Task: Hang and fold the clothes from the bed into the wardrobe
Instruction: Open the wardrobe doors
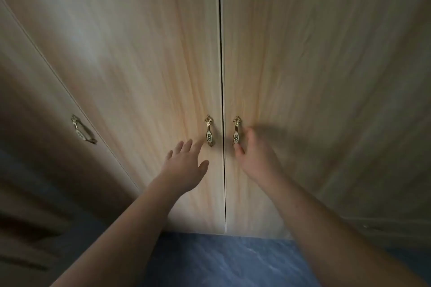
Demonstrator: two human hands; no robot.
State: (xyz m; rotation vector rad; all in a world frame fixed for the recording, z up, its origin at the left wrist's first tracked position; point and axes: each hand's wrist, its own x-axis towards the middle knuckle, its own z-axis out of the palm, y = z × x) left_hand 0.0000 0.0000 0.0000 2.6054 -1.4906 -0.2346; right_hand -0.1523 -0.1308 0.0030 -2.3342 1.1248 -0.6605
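Opening the wardrobe [163,58], doors shut, seam closed. Right hand [253,154] curled at the right handle [236,131], thumb under it, grip apparently closing though partly blurred. Left hand [184,165] spread open, empty, fingertips just short of the left handle [209,131]. Next, probably: both handles gripped, doors swung outward; room needed over the blue floor [224,261]. Clothes and bed out of view.
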